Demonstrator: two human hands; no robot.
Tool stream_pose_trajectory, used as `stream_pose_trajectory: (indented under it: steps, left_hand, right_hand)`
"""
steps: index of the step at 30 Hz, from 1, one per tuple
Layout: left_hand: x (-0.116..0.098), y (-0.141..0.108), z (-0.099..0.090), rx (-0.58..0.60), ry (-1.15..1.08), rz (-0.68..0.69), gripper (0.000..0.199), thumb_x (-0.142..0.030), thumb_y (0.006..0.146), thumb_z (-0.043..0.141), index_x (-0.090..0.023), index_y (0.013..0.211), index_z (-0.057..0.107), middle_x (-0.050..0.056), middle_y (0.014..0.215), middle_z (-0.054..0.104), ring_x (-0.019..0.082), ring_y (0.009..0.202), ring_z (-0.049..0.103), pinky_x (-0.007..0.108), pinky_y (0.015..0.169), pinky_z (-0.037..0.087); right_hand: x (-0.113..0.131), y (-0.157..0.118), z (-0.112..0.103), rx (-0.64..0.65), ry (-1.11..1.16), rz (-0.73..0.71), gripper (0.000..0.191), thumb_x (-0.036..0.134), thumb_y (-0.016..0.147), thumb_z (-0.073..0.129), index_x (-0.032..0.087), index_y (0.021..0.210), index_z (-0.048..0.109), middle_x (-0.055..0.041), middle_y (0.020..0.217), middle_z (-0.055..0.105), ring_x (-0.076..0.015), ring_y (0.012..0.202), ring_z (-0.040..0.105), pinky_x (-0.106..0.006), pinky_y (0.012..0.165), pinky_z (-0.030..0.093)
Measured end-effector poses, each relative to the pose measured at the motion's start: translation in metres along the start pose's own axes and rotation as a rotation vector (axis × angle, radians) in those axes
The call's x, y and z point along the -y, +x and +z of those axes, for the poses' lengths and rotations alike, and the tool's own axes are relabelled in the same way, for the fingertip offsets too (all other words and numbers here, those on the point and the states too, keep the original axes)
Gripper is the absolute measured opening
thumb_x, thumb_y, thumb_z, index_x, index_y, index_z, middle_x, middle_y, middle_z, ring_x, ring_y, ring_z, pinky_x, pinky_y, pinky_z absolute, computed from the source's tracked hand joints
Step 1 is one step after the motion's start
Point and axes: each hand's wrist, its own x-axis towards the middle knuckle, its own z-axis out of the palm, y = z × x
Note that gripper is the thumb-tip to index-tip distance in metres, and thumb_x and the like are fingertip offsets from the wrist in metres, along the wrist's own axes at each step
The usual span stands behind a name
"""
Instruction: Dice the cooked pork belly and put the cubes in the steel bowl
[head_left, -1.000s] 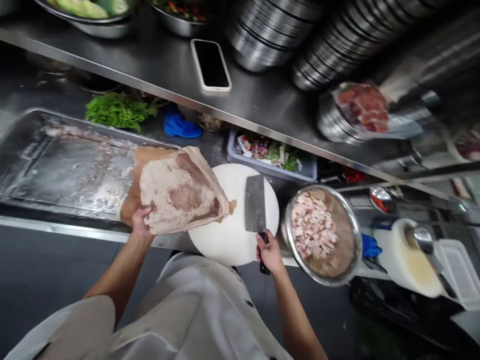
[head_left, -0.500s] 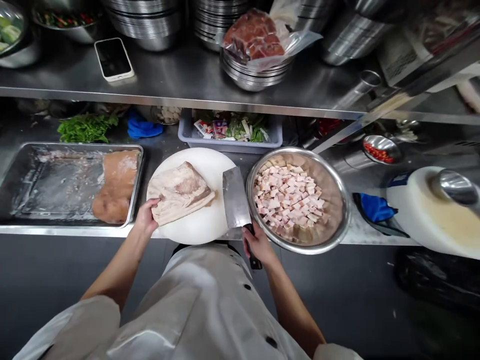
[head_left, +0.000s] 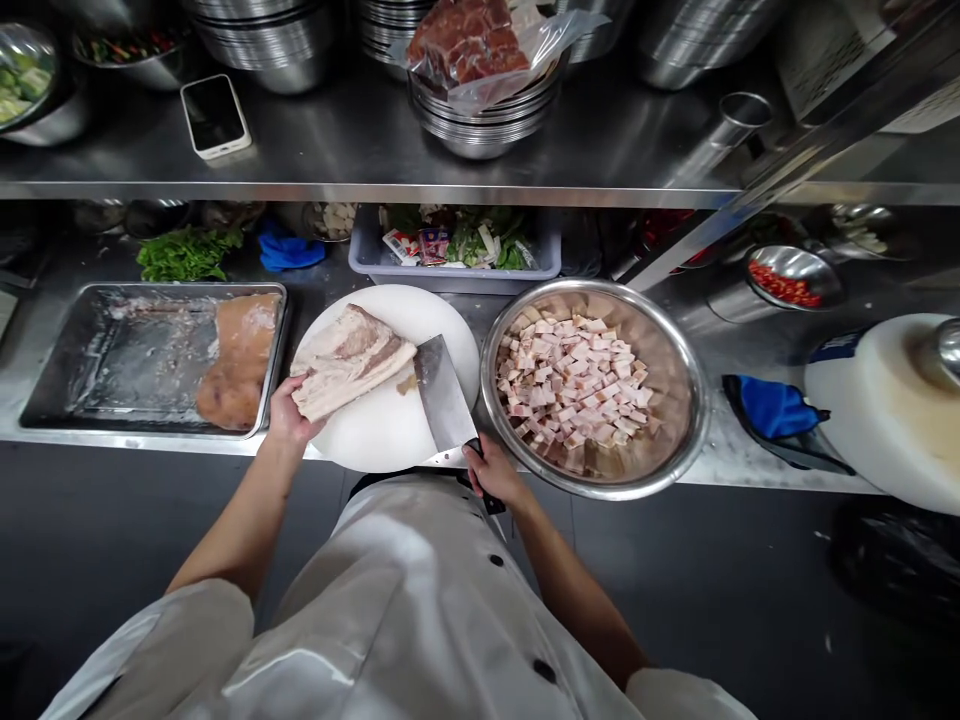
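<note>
A pale slab of pork (head_left: 352,362) lies on the left part of a round white cutting board (head_left: 375,440). My left hand (head_left: 294,412) grips its lower left corner, fingers partly hidden beneath it. My right hand (head_left: 491,470) is wrapped round the black handle of a cleaver (head_left: 444,392), whose broad blade rests over the board's right side, just right of the slab. A small brownish scrap (head_left: 406,385) sits on the board between the two. Right of the board, a large steel bowl (head_left: 679,430) holds many diced meat cubes (head_left: 574,380).
To the left, a metal tray (head_left: 150,432) contains a brown-skinned meat piece (head_left: 238,360). Behind the board stand a grey plastic bin (head_left: 450,280), a blue cloth (head_left: 289,250) and leafy greens (head_left: 187,255). The shelf above carries a phone (head_left: 216,115) and stacked bowls (head_left: 484,130).
The cleaver in my right hand has moved left over the board, closer to the slab. My left hand has tilted the slab slightly, its right end now higher. The camera view has shifted a little.
</note>
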Motion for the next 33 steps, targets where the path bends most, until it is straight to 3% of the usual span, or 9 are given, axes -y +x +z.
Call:
stream_pose_trajectory:
  steps: [6, 10, 14, 17, 19, 22, 26, 29, 33]
  left_hand:
    - [-0.015, 0.003, 0.014, -0.015, 0.045, -0.041, 0.042, -0.023, 0.069, 0.059, -0.021, 0.11, 0.065, 0.01, 0.099, 0.075, 0.034, 0.103, 0.07, 0.057, 0.082, 0.061]
    - [-0.013, 0.019, 0.014, 0.011, 0.138, 0.016, 0.032, -0.026, 0.068, 0.062, -0.018, 0.098, 0.065, 0.01, 0.09, 0.073, 0.032, 0.096, 0.071, 0.051, 0.081, 0.061]
    - [-0.024, 0.032, 0.011, -0.089, 0.52, 0.295, 0.02, -0.029, 0.071, 0.068, -0.018, 0.085, 0.06, 0.007, 0.081, 0.068, 0.028, 0.093, 0.069, 0.041, 0.081, 0.058]
    - [-0.024, 0.023, 0.014, -0.078, 0.819, 0.561, 0.017, -0.026, 0.076, 0.07, -0.02, 0.086, 0.058, 0.007, 0.091, 0.067, 0.027, 0.11, 0.063, 0.042, 0.094, 0.053]
    - [-0.004, 0.009, 0.023, 0.036, 1.059, 0.687, 0.011, -0.024, 0.077, 0.07, -0.022, 0.082, 0.06, 0.009, 0.096, 0.066, 0.029, 0.118, 0.058, 0.047, 0.105, 0.047]
    - [0.054, -0.011, 0.042, 0.25, 1.297, 0.685, 0.004, -0.024, 0.077, 0.069, -0.023, 0.078, 0.065, 0.011, 0.092, 0.067, 0.031, 0.11, 0.061, 0.049, 0.109, 0.043]
    - [0.114, -0.014, 0.067, 0.237, 1.695, 0.726, 0.026, -0.016, 0.083, 0.055, -0.016, 0.106, 0.067, 0.02, 0.113, 0.065, 0.033, 0.121, 0.057, 0.048, 0.108, 0.043]
    - [0.124, -0.006, 0.076, 0.133, 1.937, 0.687, 0.03, -0.015, 0.091, 0.043, -0.01, 0.113, 0.063, 0.025, 0.117, 0.064, 0.034, 0.118, 0.059, 0.047, 0.099, 0.048]
    - [0.12, -0.003, 0.076, 0.092, 1.91, 0.629, 0.028, -0.018, 0.091, 0.046, -0.007, 0.11, 0.063, 0.027, 0.108, 0.066, 0.037, 0.104, 0.067, 0.049, 0.086, 0.052]
  right_hand:
    - [-0.002, -0.003, 0.0, 0.031, 0.102, -0.037, 0.028, 0.052, 0.094, 0.047, 0.025, 0.097, 0.042, 0.0151, 0.045, 0.048, -0.0094, 0.028, 0.042, -0.018, 0.033, 0.03]
    - [-0.002, -0.021, -0.002, -0.02, 0.186, -0.046, 0.036, 0.059, 0.093, 0.045, 0.025, 0.104, 0.043, 0.0144, 0.051, 0.049, -0.0099, 0.031, 0.043, -0.02, 0.033, 0.033]
    - [0.005, -0.046, -0.014, -0.13, 0.028, -0.038, 0.04, 0.054, 0.096, 0.045, 0.023, 0.121, 0.044, 0.0138, 0.047, 0.047, -0.0118, 0.032, 0.044, -0.022, 0.035, 0.035]
    - [0.009, -0.057, -0.022, -0.13, -0.04, 0.01, 0.043, 0.052, 0.095, 0.044, 0.021, 0.126, 0.044, 0.0139, 0.045, 0.046, -0.0133, 0.031, 0.044, -0.023, 0.035, 0.035]
    - [0.008, -0.06, -0.024, -0.119, -0.063, 0.027, 0.043, 0.052, 0.095, 0.043, 0.021, 0.125, 0.045, 0.0141, 0.045, 0.045, -0.0139, 0.031, 0.044, -0.024, 0.037, 0.037]
    - [0.005, -0.061, -0.022, -0.128, -0.112, 0.023, 0.035, 0.052, 0.095, 0.043, 0.022, 0.113, 0.048, 0.0133, 0.044, 0.046, -0.0138, 0.032, 0.044, -0.026, 0.044, 0.042]
    - [0.002, -0.061, -0.018, -0.128, -0.1, 0.019, 0.037, 0.053, 0.095, 0.042, 0.022, 0.114, 0.048, 0.0124, 0.044, 0.047, -0.0155, 0.033, 0.045, -0.028, 0.045, 0.043]
    - [-0.002, -0.061, -0.019, -0.133, -0.09, 0.001, 0.039, 0.053, 0.095, 0.043, 0.021, 0.117, 0.049, 0.0116, 0.047, 0.048, -0.0157, 0.034, 0.046, -0.029, 0.046, 0.043]
    - [-0.007, -0.06, -0.021, -0.148, -0.11, 0.012, 0.037, 0.049, 0.097, 0.044, 0.02, 0.117, 0.053, 0.0094, 0.052, 0.051, -0.0148, 0.036, 0.048, -0.028, 0.047, 0.044]
